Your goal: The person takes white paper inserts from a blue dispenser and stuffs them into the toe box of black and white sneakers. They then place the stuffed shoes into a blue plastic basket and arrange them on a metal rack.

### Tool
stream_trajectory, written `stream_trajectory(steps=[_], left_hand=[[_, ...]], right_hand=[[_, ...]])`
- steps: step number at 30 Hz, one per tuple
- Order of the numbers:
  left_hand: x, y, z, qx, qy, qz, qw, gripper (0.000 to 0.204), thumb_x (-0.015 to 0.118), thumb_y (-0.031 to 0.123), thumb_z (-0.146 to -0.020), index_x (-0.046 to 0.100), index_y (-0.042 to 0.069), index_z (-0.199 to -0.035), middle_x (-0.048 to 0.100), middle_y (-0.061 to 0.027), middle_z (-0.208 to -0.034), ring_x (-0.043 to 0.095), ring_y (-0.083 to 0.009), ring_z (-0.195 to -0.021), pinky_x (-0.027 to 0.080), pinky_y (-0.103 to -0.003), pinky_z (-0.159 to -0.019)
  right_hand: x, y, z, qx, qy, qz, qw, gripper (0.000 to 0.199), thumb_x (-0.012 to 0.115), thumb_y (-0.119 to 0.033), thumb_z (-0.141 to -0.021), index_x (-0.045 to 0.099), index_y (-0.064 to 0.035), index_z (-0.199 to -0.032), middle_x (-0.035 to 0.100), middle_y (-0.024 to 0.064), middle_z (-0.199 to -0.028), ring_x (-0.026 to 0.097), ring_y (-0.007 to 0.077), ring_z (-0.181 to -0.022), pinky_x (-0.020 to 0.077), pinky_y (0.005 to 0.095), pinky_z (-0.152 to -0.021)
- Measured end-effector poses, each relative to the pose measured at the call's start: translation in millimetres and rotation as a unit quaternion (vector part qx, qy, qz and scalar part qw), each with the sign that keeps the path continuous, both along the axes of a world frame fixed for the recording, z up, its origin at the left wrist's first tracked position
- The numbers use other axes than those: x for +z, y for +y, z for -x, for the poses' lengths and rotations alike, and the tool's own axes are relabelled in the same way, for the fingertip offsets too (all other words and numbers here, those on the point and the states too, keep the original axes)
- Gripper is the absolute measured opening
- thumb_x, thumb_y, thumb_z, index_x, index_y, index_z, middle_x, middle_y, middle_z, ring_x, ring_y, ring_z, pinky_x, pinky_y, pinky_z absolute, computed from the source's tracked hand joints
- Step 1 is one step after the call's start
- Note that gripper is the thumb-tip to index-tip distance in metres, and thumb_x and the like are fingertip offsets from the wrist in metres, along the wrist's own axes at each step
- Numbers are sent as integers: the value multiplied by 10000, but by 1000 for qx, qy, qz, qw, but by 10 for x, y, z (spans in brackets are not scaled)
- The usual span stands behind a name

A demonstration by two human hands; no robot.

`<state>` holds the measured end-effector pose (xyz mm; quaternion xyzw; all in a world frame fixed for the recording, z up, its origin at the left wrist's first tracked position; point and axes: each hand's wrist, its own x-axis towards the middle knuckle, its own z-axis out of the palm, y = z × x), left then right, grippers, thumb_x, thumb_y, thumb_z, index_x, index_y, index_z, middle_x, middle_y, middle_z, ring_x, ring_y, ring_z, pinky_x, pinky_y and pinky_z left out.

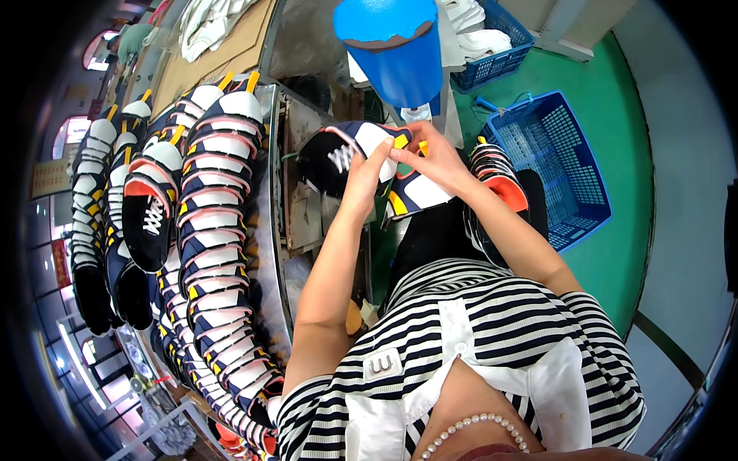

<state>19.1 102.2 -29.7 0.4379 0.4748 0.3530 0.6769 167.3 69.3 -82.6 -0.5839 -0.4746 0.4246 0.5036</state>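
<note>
A shoe upper [323, 157] in black, navy and white, with white laces and yellow tabs, is held up in front of me by both hands. My left hand [367, 173] is closed on its white panel, thumb pointing up along it. My right hand [436, 157] pinches the yellow-tabbed end, its thumb and fingertips close to the left thumb. Just below my hands lies a second white and navy piece [423, 190] with a yellow patch; whether it is part of the same upper I cannot tell. A blue cylinder [392, 65] rises right beyond my hands.
Long nested stacks of shoe uppers [219, 223] cover the bench on my left, with a single laced upper [150, 211] on top. More uppers [496, 173] rest beside my right forearm. A blue plastic basket [588, 180] stands on the green floor, another basket [503, 58] beyond it.
</note>
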Motion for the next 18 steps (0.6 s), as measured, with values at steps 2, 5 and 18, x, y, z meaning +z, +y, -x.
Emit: stream_trajectory(steps=[2,5,18], left_hand=[[39,77,-51,-23,59,17,998,381,618,324,-873,585,12,-1088,620,-60,-1030,587,-137,-926,451,-270,-823],[-220,185,-93,-53,6,22,998,427,626,336,-869,560,2,-1126,608,-60,-1038,565,-131,-952,439,-273,-843],[-305,636,-389,-5,-26,34,999,316,510,179,-904,571,-51,-1112,644,-119,-1056,647,-207,-921,507,-334,-812]], right_hand=[[79,33,-33,6,-25,28,999,526,697,-386,-801,538,20,-1095,664,118,-837,656,201,-759,491,303,-678],[202,2,-125,-20,-49,35,998,460,670,-354,-822,562,8,-1085,680,125,-865,669,240,-756,495,314,-674],[-276,449,-487,10,322,33,946,131,542,-134,-921,574,-7,-910,674,108,-810,614,132,-696,487,247,-654]])
